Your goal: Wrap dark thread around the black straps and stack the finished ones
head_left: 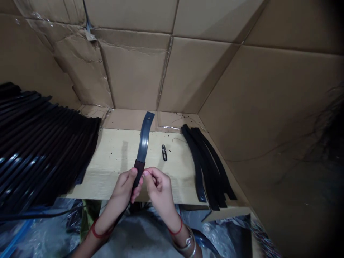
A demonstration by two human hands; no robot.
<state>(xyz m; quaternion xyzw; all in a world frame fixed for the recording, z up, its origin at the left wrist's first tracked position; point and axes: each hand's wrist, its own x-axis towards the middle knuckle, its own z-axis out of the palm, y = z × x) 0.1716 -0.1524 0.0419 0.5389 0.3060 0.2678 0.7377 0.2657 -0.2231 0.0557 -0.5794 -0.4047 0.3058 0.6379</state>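
My left hand point(124, 187) is wrapped around a curved dark strip point(144, 138). Its upper part is bare, glossy and has a small hole near the tip, while a dark brown sleeve point(139, 167) covers the lower part. Close against the sleeve's right edge, my right hand point(160, 186) is closed in a pinch between thumb and forefinger. What that pinch holds, if anything, is too small to make out. Black thread snips point(164, 152) lie on the board just beyond my right hand. The strip's lower end runs down behind my left wrist.
A large stack of dark strips point(48, 143) fills the left side. Several black strips point(206, 165) lie on the right of the pale board point(107, 154). Cardboard walls point(134, 71) rise behind and at the sides. Clear plastic bags point(51, 233) sit below the board's front edge.
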